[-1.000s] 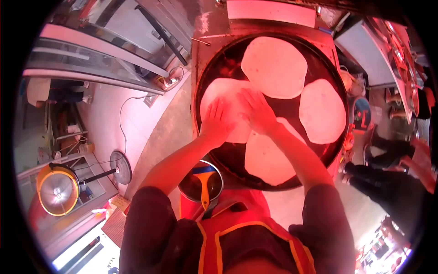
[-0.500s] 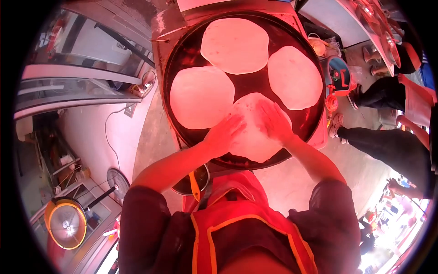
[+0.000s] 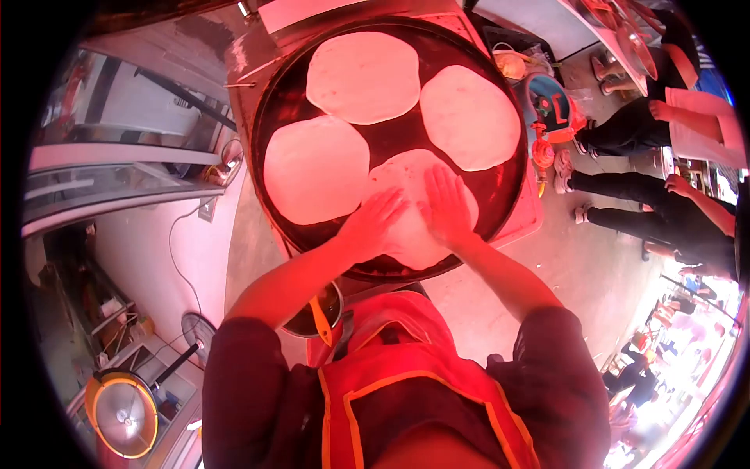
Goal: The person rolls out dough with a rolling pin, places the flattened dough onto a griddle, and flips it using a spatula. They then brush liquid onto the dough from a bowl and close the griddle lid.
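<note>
A large round griddle (image 3: 394,144) carries several flat rounds of dough. Both my hands lie on the nearest flatbread (image 3: 414,238), at its near edge of the pan. My left hand (image 3: 373,223) rests flat over its left side, fingers stretched out. On its right half lies my right hand (image 3: 447,209), fingers straight and pointing away from me. Farther left sits another flatbread (image 3: 316,170), with one flatbread (image 3: 363,76) at the back and one flatbread (image 3: 470,117) at the right. None of these three is touched by my hands.
Below the griddle's left edge stands a pot (image 3: 332,301) with an orange-handled utensil (image 3: 320,322). A blue basin (image 3: 549,105) and a red gas regulator (image 3: 542,152) are right of the griddle. People (image 3: 664,203) stand farther right. A lamp (image 3: 125,413) is at lower left.
The whole view has shifted, so the griddle appears farther left. My right hand has turned to point straighter away from me, and both hands stay on the nearest flatbread.
</note>
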`<state>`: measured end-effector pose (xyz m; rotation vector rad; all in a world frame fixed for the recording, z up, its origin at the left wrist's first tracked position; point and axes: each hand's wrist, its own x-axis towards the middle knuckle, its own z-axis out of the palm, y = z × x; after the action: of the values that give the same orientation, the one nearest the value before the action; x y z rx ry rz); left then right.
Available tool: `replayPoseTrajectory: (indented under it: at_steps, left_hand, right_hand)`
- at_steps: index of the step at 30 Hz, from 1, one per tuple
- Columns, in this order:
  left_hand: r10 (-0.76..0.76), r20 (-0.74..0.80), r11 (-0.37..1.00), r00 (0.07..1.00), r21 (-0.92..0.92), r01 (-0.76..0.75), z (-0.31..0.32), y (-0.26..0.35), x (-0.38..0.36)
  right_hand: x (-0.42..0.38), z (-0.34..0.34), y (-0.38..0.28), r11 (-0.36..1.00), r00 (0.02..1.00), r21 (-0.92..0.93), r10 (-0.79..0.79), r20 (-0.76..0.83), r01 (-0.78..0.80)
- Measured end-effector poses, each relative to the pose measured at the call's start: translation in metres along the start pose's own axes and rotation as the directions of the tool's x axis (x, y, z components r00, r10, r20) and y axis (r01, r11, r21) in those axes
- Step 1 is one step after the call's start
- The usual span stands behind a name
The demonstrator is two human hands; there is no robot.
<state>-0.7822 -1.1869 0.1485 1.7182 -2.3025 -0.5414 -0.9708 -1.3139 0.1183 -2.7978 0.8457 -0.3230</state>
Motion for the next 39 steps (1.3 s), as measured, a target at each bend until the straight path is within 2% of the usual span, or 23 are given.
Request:
replayPoseTrajectory:
  at_steps: [3,5,6,7,8,9,12,14,17,18,19,23,27,28,31,32,35,36,37,39]
  left_hand:
    - [0.083,0.049,0.996,0.995,-0.043,-0.081,-0.013,-0.010,-0.003]
    - [0.058,-0.001,0.998,0.998,-0.039,-0.058,-0.015,-0.006,0.007]
    - [0.043,-0.027,0.998,0.999,-0.037,-0.044,-0.015,-0.004,0.015]
    - [0.025,-0.050,0.999,0.998,-0.041,-0.027,-0.014,-0.001,0.024]
    - [0.009,-0.153,1.000,0.988,0.014,-0.007,-0.020,0.006,0.048]
    - [-0.040,-0.284,0.999,0.958,-0.009,0.040,-0.001,0.004,0.071]
    - [-0.104,-0.349,0.995,0.931,-0.029,0.100,0.001,0.008,0.141]
    - [-0.166,-0.378,0.986,0.911,-0.035,0.165,0.006,0.006,0.168]
    - [-0.237,-0.277,0.969,0.931,0.002,0.247,0.015,-0.012,0.168]
    - [-0.175,-0.290,0.974,0.941,0.087,0.208,0.011,-0.014,0.160]
    - [-0.167,-0.277,0.975,0.946,0.096,0.200,0.009,-0.018,0.157]
    - [-0.171,-0.250,0.972,0.953,0.113,0.204,0.009,-0.021,0.154]
    - [-0.193,-0.299,0.965,0.935,0.113,0.235,-0.004,-0.028,0.168]
    - [-0.197,-0.316,0.964,0.928,0.109,0.242,-0.008,-0.027,0.172]
    - [-0.258,-0.272,0.952,0.927,0.091,0.291,-0.001,-0.036,0.183]
    - [-0.233,-0.241,0.957,0.942,0.116,0.267,-0.004,-0.044,0.185]
    - [-0.145,-0.149,0.964,0.978,0.204,0.173,-0.016,-0.074,0.178]
    - [-0.112,-0.133,0.960,0.985,0.242,0.142,-0.019,-0.081,0.177]
    - [-0.085,-0.115,0.953,0.990,0.279,0.114,-0.019,-0.085,0.175]
    - [-0.143,-0.189,0.971,0.972,0.165,0.175,-0.018,-0.076,0.177]
  right_hand:
    - [-0.007,-0.006,-0.003,1.000,0.999,0.010,0.020,0.041,-0.021]
    - [0.002,-0.021,0.008,0.999,0.996,-0.023,0.025,0.085,-0.023]
    - [0.019,-0.032,0.021,0.999,0.997,0.007,0.050,0.059,-0.050]
    - [0.038,-0.035,0.042,0.992,0.999,-0.118,0.049,-0.002,-0.049]
    - [0.057,-0.041,0.061,0.994,0.994,-0.044,0.099,-0.056,-0.102]
    - [0.077,-0.045,0.079,0.989,0.983,0.033,0.150,-0.109,-0.147]
    - [0.117,-0.029,0.132,0.991,0.979,-0.004,0.132,-0.158,-0.134]
    - [0.116,-0.006,0.136,0.975,0.968,-0.066,0.200,-0.151,-0.212]
    - [0.103,0.009,0.113,0.950,0.943,-0.074,0.288,-0.166,-0.303]
    - [0.099,0.007,0.104,0.942,0.934,-0.041,0.325,-0.149,-0.334]
    - [0.100,0.003,0.097,0.933,0.924,-0.011,0.356,-0.138,-0.361]
    - [0.091,0.003,0.076,0.938,0.932,0.030,0.346,-0.107,-0.345]
    - [0.110,-0.007,0.130,0.970,0.973,-0.162,0.156,-0.171,-0.183]
    - [0.115,-0.013,0.144,0.982,0.973,-0.086,0.152,-0.174,-0.169]
    - [0.109,0.007,0.144,0.949,0.939,-0.021,0.308,-0.153,-0.315]
    - [0.107,0.004,0.130,0.921,0.918,-0.055,0.377,-0.123,-0.385]
    - [0.091,0.007,0.102,0.888,0.873,-0.027,0.446,-0.194,-0.460]
    - [0.092,0.005,0.099,0.878,0.866,-0.008,0.471,-0.169,-0.479]
    - [0.094,0.004,0.101,0.894,0.878,0.008,0.443,-0.181,-0.449]
    - [0.107,0.001,0.111,0.926,0.903,0.041,0.376,-0.207,-0.376]
